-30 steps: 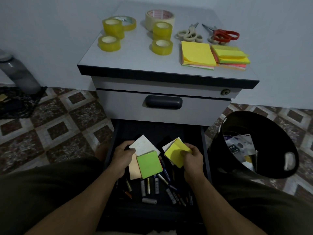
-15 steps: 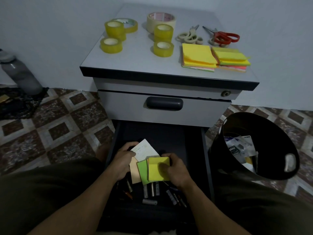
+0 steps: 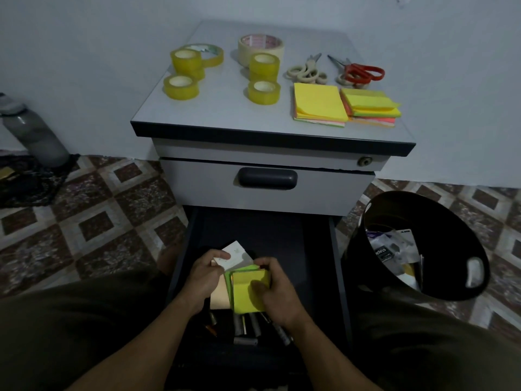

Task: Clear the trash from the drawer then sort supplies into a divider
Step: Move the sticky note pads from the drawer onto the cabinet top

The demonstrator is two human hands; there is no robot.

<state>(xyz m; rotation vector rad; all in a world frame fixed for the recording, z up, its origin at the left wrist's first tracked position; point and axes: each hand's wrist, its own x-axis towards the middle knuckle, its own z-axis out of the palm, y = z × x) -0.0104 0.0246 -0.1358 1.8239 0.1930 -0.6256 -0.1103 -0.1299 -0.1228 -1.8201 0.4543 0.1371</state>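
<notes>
Over open drawer [image 3: 253, 227]: both hands on sticky-note stack [image 3: 248, 292].

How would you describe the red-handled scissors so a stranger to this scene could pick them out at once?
Find the grey drawer cabinet and look at its top. Near the back right corner, behind the sticky note stacks, lie several pairs of scissors. The red-handled scissors sit furthest right and are the only red ones; the beige-handled scissors beside them are pale.
</notes>
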